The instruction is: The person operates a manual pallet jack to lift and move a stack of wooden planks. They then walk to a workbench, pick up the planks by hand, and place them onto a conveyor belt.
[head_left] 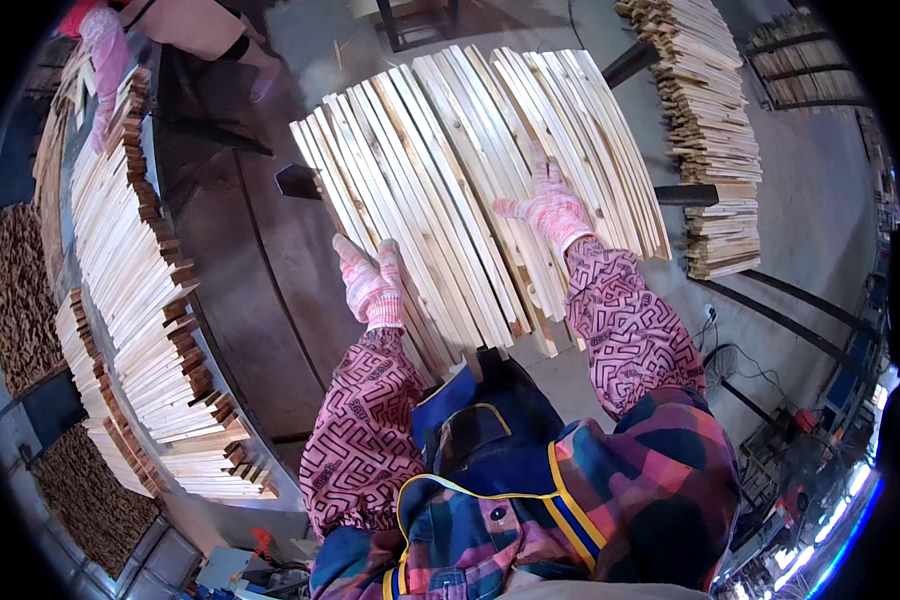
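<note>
L hand [370,287], in pink-white glove, is at the L edge of a row of pale wood strips [460,130]; R hand [555,208] lies on top, fingers spread. Another wood stack [715,150] stands to the R, & a co-worker's gloved hand [103,115] is nr the far end of the L stack [120,240].

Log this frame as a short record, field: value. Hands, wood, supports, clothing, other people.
left hand: left hand, gloved, open, at the near left edge of the central strips
right hand: right hand, gloved, open, over the right part of them
centre: pale central strips, side by side
supports: dark bars jutting out both sides
left: long row of strips
right: tall stack of strips
clothing: patterned pink sleeves, blue apron
other people: one co-worker's gloved hand, upper left
</note>
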`<state>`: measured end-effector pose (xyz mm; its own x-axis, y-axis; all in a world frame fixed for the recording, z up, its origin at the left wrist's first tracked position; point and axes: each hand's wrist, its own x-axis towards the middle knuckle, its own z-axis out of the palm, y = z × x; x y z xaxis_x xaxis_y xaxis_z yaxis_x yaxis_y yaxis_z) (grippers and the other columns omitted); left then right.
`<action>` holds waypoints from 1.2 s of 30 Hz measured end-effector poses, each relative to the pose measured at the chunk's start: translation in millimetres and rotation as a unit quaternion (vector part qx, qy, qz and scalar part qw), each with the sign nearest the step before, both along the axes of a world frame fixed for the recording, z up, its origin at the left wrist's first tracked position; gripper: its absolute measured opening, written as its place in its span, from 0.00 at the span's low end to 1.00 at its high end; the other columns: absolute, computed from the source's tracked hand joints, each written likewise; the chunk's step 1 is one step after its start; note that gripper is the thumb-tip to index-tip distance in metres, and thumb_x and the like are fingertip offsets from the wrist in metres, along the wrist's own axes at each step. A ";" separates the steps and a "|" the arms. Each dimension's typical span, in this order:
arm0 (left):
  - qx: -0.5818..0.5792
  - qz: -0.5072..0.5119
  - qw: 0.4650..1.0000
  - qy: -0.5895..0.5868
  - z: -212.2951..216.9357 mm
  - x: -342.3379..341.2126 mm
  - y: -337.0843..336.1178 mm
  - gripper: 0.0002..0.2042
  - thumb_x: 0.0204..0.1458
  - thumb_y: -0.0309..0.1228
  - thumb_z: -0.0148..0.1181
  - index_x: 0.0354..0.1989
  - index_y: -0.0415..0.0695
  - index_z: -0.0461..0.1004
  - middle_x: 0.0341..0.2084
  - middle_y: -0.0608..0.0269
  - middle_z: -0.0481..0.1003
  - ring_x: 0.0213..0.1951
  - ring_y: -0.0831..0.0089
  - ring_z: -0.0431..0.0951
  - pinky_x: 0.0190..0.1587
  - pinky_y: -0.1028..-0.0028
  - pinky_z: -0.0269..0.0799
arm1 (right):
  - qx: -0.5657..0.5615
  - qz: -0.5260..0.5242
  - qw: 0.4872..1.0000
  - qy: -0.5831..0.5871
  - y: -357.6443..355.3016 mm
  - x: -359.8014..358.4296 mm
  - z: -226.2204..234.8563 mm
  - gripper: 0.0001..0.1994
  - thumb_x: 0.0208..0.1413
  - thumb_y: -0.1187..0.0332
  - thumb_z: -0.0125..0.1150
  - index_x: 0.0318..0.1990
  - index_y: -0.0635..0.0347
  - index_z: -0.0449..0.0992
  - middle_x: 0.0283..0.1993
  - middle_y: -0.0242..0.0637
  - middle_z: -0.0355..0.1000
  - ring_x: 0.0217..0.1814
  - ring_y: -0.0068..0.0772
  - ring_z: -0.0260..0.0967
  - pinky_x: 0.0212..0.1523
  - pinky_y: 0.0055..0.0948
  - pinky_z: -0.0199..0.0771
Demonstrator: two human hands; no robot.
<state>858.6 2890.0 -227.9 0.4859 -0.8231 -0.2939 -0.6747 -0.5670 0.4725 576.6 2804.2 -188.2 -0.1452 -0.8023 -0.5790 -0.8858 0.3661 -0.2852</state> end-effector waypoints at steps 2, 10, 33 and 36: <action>0.003 0.005 1.000 0.013 2.0 -2.4 1.4 0.47 0.57 0.53 0.59 0.76 0.44 0.40 0.68 0.40 0.60 0.66 0.46 0.64 0.65 0.59 0.64 | -0.018 -0.003 1.000 -0.018 4.5 -6.8 -8.6 0.64 0.44 0.37 0.71 0.78 0.45 0.28 0.79 0.58 0.39 0.79 0.60 0.45 0.76 0.46 0.51; -0.047 -0.013 0.999 0.009 -14.0 -1.4 1.1 0.45 0.59 0.53 0.56 0.76 0.43 0.41 0.68 0.35 0.58 0.67 0.43 0.63 0.66 0.60 0.61 | -0.010 -0.004 0.998 0.058 4.8 30.5 -1.6 0.57 0.52 0.42 0.66 0.78 0.43 0.28 0.79 0.56 0.39 0.79 0.59 0.46 0.75 0.44 0.53; 0.019 0.018 0.999 -0.027 1.4 -15.4 -2.8 0.41 0.62 0.50 0.53 0.77 0.51 0.38 0.67 0.39 0.60 0.64 0.44 0.67 0.64 0.60 0.65 | -0.100 -0.076 0.985 0.120 -19.2 -209.8 -73.4 0.51 0.53 0.34 0.58 0.78 0.39 0.38 0.75 0.54 0.53 0.73 0.59 0.57 0.71 0.46 0.59; 0.018 0.014 1.000 -0.006 6.1 -16.5 0.5 0.42 0.62 0.50 0.53 0.77 0.49 0.36 0.67 0.39 0.60 0.62 0.43 0.68 0.62 0.60 0.66 | -0.138 -0.065 0.982 0.111 -17.2 -181.1 -69.8 0.44 0.61 0.32 0.44 0.78 0.44 0.41 0.76 0.55 0.50 0.74 0.61 0.53 0.72 0.49 0.55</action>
<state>842.1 2890.5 -221.8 0.5127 -0.7976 -0.3177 -0.6635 -0.6030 0.4429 395.6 2787.0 -258.0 -0.3559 -0.8901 -0.2845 -0.8879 0.4171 -0.1941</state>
